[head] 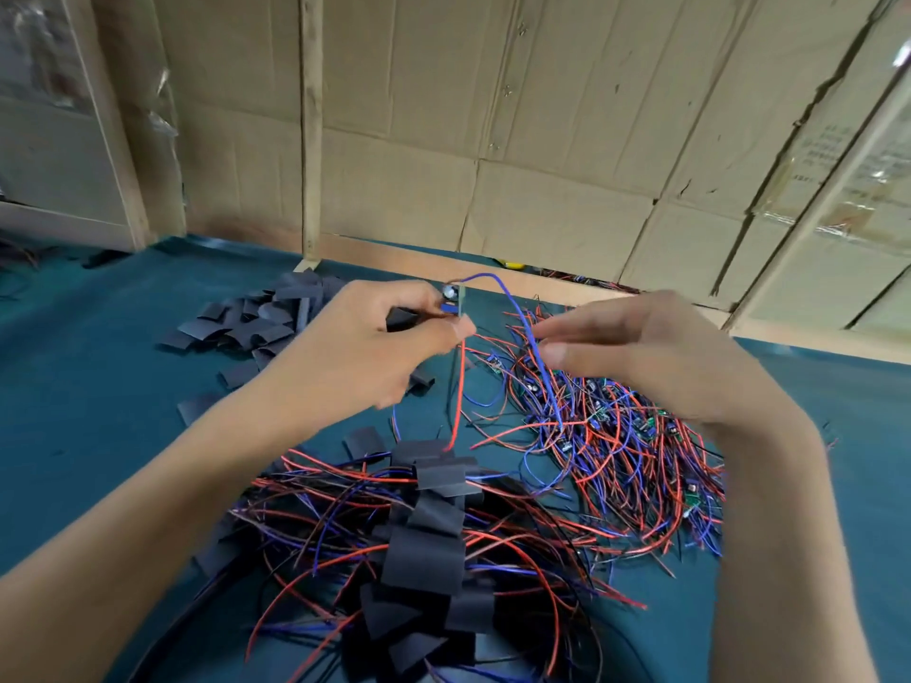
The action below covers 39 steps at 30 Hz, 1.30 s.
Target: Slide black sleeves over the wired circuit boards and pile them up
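Above the wires (616, 436), left hand (384, 337) grips board (452, 302) (right (641, 352) open).

Single head-worn view, wide-angle, looks forward and down from above person's forearms. Close over teal table (98, 386); left hand (389, 337) and right hand (655, 352) near frame centre. Cardboard wall (493, 115) fills upper half, edges bowed by lens. No second view.

Two bare forearms enter from the near edge — no sleeves, gloves, watch or rings visible. Left hand (394, 332) and right hand (655, 352) both uncovered, short plain nails — the fingertips slightly motion-blurred.
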Each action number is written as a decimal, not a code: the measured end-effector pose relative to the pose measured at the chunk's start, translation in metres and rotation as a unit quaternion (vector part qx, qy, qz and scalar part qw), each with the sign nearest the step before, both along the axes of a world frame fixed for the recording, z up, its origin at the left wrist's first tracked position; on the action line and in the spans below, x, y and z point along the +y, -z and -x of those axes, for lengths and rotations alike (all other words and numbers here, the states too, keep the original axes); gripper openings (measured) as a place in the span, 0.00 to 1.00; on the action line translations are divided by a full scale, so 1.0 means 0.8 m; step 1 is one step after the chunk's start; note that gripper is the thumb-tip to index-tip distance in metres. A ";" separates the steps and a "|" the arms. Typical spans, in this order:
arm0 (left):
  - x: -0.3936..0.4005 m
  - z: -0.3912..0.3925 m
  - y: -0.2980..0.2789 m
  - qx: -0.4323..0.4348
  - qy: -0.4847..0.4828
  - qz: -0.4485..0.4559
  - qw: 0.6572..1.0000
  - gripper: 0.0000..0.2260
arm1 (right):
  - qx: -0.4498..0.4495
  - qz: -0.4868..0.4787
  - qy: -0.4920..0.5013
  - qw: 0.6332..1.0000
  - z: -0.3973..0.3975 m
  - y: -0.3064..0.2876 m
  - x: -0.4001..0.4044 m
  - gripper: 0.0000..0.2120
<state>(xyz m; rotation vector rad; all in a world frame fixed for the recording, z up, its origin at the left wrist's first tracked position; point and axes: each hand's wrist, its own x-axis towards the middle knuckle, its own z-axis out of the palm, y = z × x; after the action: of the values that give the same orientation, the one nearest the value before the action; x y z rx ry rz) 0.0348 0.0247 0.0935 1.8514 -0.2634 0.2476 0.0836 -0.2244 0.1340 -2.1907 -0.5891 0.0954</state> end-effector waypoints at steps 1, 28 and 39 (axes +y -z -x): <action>-0.005 0.004 -0.002 0.015 0.025 0.032 0.999 0.08 | 0.023 -0.005 -0.045 0.999 0.003 0.003 0.010 0.12; -0.031 0.011 -0.006 0.191 0.073 0.267 0.942 0.16 | 0.134 -0.373 -0.052 0.917 0.011 0.012 0.073 0.08; -0.041 0.022 0.010 0.083 0.170 -0.021 0.982 0.32 | 0.197 -0.739 -0.125 0.632 0.032 -0.026 0.058 0.10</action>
<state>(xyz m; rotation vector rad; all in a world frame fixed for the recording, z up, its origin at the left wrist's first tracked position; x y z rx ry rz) 0.0168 -0.0080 0.0854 1.8225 -0.4655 -0.1488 0.0577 -0.1776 0.1549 -0.4151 -0.4125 0.1521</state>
